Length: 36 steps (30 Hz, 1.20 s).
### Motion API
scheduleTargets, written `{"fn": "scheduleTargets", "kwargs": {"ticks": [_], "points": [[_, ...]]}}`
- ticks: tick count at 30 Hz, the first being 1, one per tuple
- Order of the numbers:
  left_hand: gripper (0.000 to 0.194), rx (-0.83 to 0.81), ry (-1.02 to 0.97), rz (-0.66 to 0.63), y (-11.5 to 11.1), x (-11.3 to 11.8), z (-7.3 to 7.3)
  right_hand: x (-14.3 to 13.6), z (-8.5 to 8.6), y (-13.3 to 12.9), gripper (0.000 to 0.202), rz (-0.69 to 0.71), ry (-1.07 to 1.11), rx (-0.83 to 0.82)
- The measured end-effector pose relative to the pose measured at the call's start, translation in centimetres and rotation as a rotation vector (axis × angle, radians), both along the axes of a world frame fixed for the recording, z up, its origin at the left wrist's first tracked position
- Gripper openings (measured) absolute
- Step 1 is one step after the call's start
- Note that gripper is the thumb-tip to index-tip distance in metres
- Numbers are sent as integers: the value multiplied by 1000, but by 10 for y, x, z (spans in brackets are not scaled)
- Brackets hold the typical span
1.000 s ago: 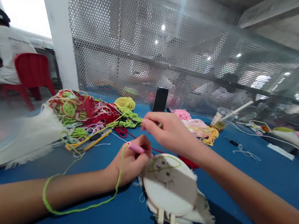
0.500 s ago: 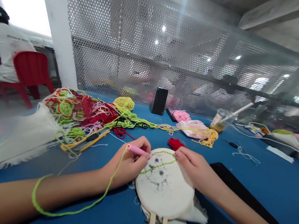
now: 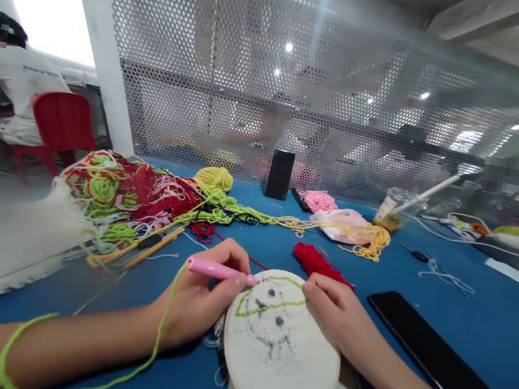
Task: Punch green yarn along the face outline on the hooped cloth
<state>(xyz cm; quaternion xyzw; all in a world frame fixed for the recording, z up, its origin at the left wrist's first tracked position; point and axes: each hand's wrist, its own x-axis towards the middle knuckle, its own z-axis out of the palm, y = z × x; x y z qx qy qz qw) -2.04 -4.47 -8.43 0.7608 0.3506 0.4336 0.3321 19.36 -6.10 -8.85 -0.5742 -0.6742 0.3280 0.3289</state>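
My left hand (image 3: 205, 295) is closed around a pink punch needle pen (image 3: 214, 270), whose tip meets the cloth near the upper left edge of a round hoop. Green yarn (image 3: 160, 331) runs from the pen's back end and loops over my left forearm. The hoop (image 3: 281, 364) holds white cloth with dark smudged marks and a green stitched outline (image 3: 270, 306). With fingers pinched on the hoop's upper right edge, my right hand (image 3: 332, 310) steadies it. Red yarn (image 3: 322, 265) lies just behind the hoop.
Tangled yarn (image 3: 140, 194) and cutters (image 3: 154, 246) lie at the left. A phone (image 3: 279, 174) stands by the mesh screen. A cup (image 3: 392, 211) and a long black object (image 3: 441, 358) are at the right. A person (image 3: 15, 74) sits at the far left.
The pen has tilted flatter and its tip is nearer the hoop's upper left edge. The hoop appears lower and larger, and more of the red yarn shows.
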Motion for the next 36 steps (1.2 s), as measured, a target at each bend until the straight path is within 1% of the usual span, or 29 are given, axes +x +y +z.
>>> {"fn": "scheduleTargets", "kwargs": {"ticks": [5,14,19,25,29,32,36], "points": [[12,56,17,19,-1,-4,2,4,-2,2,31,-28,-20,-34],[11,32,-50,-3,-1,-6,-3,2,4,-1,31,-45,-7,-71],[11,40,-53,-19,-1,-5,-3,4,2,-1,31,-43,5,-65],[10,63,29,-14,1,-4,-1,8,-4,3,32,-34,-17,-76],[12,43,70,-12,2,-1,0,7,-4,2,32,-9,-50,-50],[11,-11,131,-47,2,3,2,6,-1,-1,32,-4,-97,3],[9,-15,208,-108,1,7,5,4,3,-6,31,-3,-105,38]]}}
